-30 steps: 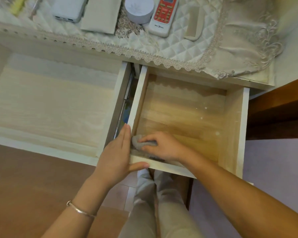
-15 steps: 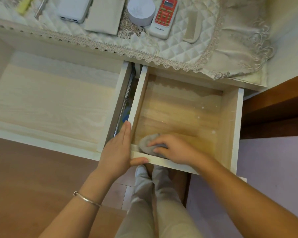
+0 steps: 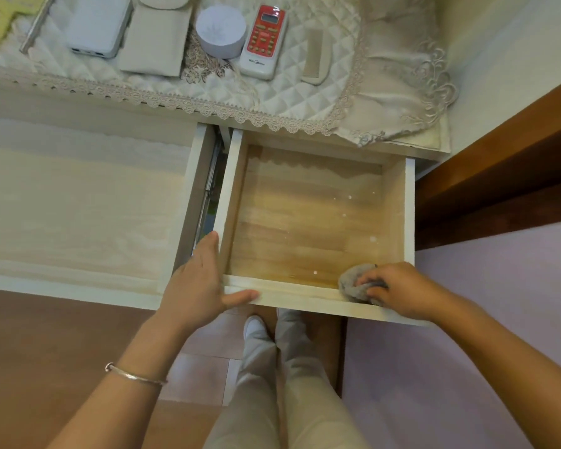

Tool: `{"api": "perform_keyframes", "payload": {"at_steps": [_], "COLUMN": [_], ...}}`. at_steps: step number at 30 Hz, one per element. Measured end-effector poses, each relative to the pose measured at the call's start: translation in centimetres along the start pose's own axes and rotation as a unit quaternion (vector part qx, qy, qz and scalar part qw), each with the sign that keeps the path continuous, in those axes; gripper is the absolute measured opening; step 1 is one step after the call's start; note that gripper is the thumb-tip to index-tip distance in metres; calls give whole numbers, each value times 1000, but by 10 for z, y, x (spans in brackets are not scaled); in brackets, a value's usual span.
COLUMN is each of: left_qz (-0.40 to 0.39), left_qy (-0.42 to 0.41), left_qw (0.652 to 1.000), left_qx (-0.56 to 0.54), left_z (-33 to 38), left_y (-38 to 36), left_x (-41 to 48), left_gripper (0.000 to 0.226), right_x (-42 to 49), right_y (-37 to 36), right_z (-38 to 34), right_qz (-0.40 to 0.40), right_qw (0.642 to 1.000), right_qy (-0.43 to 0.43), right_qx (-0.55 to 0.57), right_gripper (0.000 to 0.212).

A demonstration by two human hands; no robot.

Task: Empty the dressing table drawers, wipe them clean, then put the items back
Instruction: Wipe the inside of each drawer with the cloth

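Two drawers stand pulled out below the counter (image 3: 78, 102): the wide left drawer (image 3: 62, 283) and the smaller right drawer (image 3: 395, 215). On the counter lie one power bank (image 3: 98, 24), one pouch (image 3: 156, 37), one round jar (image 3: 221, 30), one remote (image 3: 264, 40) and one comb (image 3: 314, 56). My left grip (image 3: 195, 286) is spread, fingers straight along the right drawer's left wall, thumb on its front rim. One grey cloth (image 3: 350, 283) sits in that drawer's near right corner, bunched under my right grip (image 3: 402, 290), whose fingers curl and pinch it.
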State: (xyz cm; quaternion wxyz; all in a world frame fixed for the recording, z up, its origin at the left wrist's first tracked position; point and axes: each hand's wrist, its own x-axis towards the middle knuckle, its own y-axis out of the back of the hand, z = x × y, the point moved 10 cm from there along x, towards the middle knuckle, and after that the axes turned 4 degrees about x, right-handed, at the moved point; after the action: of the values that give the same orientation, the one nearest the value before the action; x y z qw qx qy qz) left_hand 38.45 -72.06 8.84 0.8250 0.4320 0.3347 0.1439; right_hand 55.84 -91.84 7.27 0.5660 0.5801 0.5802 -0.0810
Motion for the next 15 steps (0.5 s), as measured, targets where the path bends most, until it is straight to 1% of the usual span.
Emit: {"api": "perform_keyframes", "payload": {"at_steps": [2,5,7,10,12,13,15], "left_qz": [24,39,31,38,68,86,107], "left_qy": [31,66,64,54,62,68,74], "left_qw": [998,989,986,980,975,974,972], "left_qx": [-40,-123,-153,-187,-202,-201,-195], "left_z": [0,-3,-2,-4,-9,-11,-13], "left_y": [8,10,5,-1,2,5,8], "left_x": [7,22,29,29,28,29,31], "left_gripper": [101,94,86,63,53,51,48], "right_x": [2,-1,-4,7,22,31,49], "right_y": [-4,-3,0,-5,-13,-17,-24], "right_z": [6,6,-6,-52,-86,-100,-120], "right_qz": [11,30,43,44,44,41,40], "right_qw": [1000,999,998,992,981,974,950], "right_qy": [-20,-30,-7,59,101,107,93], "right_qx": [-4,17,50,99,158,198,296], "right_gripper": [28,29,29,29,28,28,28]}}
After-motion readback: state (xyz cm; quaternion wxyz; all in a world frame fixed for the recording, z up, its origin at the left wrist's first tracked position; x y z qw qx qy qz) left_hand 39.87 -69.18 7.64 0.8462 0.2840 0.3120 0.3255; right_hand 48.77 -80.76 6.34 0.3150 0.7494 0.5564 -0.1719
